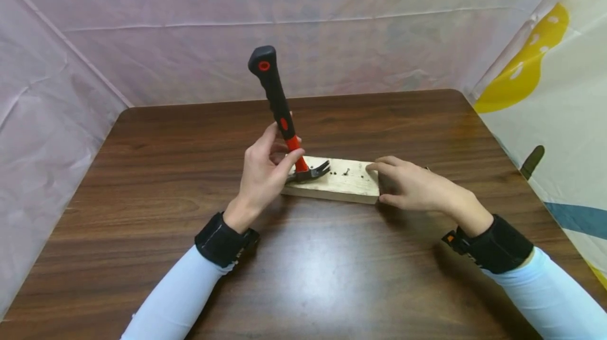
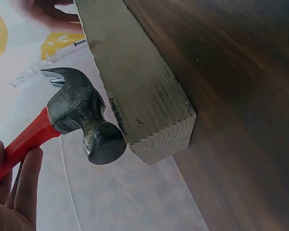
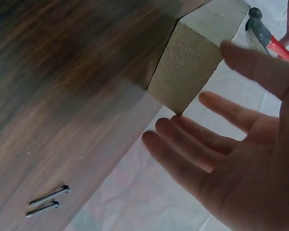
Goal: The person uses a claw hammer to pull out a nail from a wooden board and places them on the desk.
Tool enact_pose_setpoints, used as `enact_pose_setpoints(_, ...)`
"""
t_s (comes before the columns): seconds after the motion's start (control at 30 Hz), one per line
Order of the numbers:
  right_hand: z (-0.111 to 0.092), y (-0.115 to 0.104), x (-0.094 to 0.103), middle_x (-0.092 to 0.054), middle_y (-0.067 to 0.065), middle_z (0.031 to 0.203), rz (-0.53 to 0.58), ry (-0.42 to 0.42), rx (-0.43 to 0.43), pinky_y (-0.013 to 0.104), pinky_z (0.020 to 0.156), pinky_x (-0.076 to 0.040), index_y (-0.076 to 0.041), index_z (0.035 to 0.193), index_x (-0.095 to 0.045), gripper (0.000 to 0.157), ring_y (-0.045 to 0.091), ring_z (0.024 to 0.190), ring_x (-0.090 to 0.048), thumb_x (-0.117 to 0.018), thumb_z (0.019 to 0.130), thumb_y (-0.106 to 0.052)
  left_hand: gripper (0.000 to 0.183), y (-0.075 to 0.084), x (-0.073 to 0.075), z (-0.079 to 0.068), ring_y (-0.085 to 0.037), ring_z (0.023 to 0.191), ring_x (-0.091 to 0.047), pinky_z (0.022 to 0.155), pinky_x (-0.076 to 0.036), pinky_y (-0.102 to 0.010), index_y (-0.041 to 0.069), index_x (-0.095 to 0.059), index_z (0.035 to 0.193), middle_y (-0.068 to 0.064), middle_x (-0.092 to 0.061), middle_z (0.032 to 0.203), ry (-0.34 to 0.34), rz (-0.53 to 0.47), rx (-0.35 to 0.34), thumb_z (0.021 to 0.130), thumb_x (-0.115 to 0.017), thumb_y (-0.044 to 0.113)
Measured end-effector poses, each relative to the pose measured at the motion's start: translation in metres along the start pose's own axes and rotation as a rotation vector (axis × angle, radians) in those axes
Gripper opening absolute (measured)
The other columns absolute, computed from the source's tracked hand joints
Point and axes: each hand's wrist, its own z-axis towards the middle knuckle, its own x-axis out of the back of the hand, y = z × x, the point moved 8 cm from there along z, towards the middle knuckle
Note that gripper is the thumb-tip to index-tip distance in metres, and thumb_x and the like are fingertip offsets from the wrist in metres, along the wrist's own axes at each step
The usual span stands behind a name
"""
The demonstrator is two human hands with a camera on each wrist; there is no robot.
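Note:
A claw hammer (image 1: 275,95) with a black and red handle stands nearly upright, head down over the left part of a pale wooden block (image 1: 353,182). My left hand (image 1: 263,171) holds it low on the red neck, between thumb and fingers. In the left wrist view, the hammer's round face (image 2: 108,147) is right at the block's edge. A nail (image 1: 346,172) sticks up from the block's top, among several small dark holes. My right hand (image 1: 412,184) is around the block's right end, its fingers (image 3: 188,149) spread and loosely bent near the end face.
Two loose nails (image 3: 48,196) lie on the brown wooden table (image 1: 142,213), beyond the right hand. Pale fabric walls (image 1: 303,55) rise behind the table and at both sides. The right one (image 1: 583,118) bears a yellow print.

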Motion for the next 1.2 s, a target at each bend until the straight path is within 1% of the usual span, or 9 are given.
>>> enact_pose_setpoints(0.1,0.0,-0.001,-0.002,-0.044,0.022,0.137,0.003,-0.004,-0.002,0.045,0.096,-0.044,-0.003,0.138,-0.051,0.066,0.036,0.119,-0.053,-0.079,0.084,-0.027,0.059,0.001,0.0,0.0,-0.02,0.078,-0.069,0.057,-0.054,-0.025,0.009,-0.051,0.135,-0.009,-0.066,0.1,-0.001,-0.005,0.003,0.083,-0.076,-0.003)
enact_pose_setpoints(0.23,0.004,-0.002,-0.004,-0.042,0.023,0.139,0.04,0.039,0.011,0.046,0.099,-0.041,-0.002,0.138,-0.051,0.068,0.038,0.122,-0.05,-0.081,0.084,-0.029,0.062,0.0,0.0,-0.001,-0.019,0.08,-0.069,0.063,-0.055,-0.026,0.009,-0.047,0.135,-0.007,-0.066,0.1,0.005,-0.015,0.008,0.083,-0.077,-0.003)
enact_pose_setpoints(0.4,0.008,-0.007,-0.006,-0.046,0.025,0.135,0.027,0.085,0.038,0.047,0.101,-0.039,0.0,0.135,-0.055,0.063,0.04,0.123,-0.049,-0.081,0.084,-0.026,0.06,0.0,0.001,-0.001,-0.02,0.079,-0.069,0.062,-0.055,-0.026,0.008,-0.048,0.133,-0.008,-0.066,0.1,0.009,-0.012,0.001,0.082,-0.077,-0.002)
enact_pose_setpoints(0.5,0.009,-0.008,-0.006,-0.047,0.026,0.134,0.01,0.093,0.044,0.048,0.101,-0.039,0.0,0.134,-0.056,0.062,0.04,0.122,-0.05,-0.081,0.083,-0.027,0.061,0.0,0.002,0.0,-0.022,0.081,-0.069,0.063,-0.055,-0.026,0.008,-0.049,0.133,-0.009,-0.066,0.1,0.008,-0.008,0.003,0.08,-0.078,-0.004)
enact_pose_setpoints(0.63,0.009,-0.009,-0.006,-0.048,0.027,0.134,-0.001,0.094,0.053,0.048,0.1,-0.039,0.0,0.134,-0.056,0.062,0.041,0.122,-0.05,-0.081,0.084,-0.027,0.063,0.001,0.0,0.001,-0.024,0.084,-0.068,0.062,-0.055,-0.026,0.008,-0.051,0.133,-0.006,-0.065,0.1,-0.01,0.005,0.002,0.079,-0.079,-0.006)
enact_pose_setpoints(0.8,0.009,-0.01,-0.006,-0.048,0.027,0.133,-0.01,0.102,0.057,0.048,0.101,-0.039,0.001,0.133,-0.057,0.062,0.041,0.121,-0.05,-0.081,0.083,-0.027,0.061,0.001,-0.002,0.001,-0.02,0.085,-0.067,0.059,-0.053,-0.025,0.01,-0.051,0.134,-0.002,-0.065,0.1,-0.033,0.039,-0.005,0.081,-0.078,-0.002)
enact_pose_setpoints(0.87,0.009,-0.011,-0.007,-0.049,0.026,0.133,-0.009,0.108,0.061,0.048,0.1,-0.039,0.0,0.133,-0.057,0.062,0.041,0.121,-0.051,-0.081,0.083,-0.028,0.06,0.001,-0.003,0.001,-0.018,0.084,-0.067,0.059,-0.053,-0.025,0.01,-0.052,0.135,-0.001,-0.065,0.1,-0.032,0.049,-0.012,0.081,-0.078,-0.001)
enact_pose_setpoints(1.07,0.011,-0.017,-0.008,-0.051,0.024,0.13,0.002,0.13,0.087,0.047,0.098,-0.041,-0.002,0.133,-0.059,0.062,0.039,0.118,-0.052,-0.081,0.083,-0.031,0.066,0.004,-0.006,0.003,-0.016,0.072,-0.069,0.059,-0.053,-0.023,0.011,-0.054,0.139,-0.003,-0.067,0.1,-0.033,0.077,-0.048,0.08,-0.08,-0.002)
enact_pose_setpoints(1.2,0.013,-0.018,-0.011,-0.051,0.023,0.131,0.006,0.133,0.079,0.047,0.098,-0.041,-0.003,0.133,-0.059,0.061,0.039,0.119,-0.052,-0.08,0.084,-0.032,0.069,0.006,-0.007,0.004,-0.018,0.075,-0.069,0.061,-0.054,-0.021,0.011,-0.054,0.141,-0.004,-0.067,0.102,-0.04,0.103,-0.066,0.078,-0.081,-0.003)
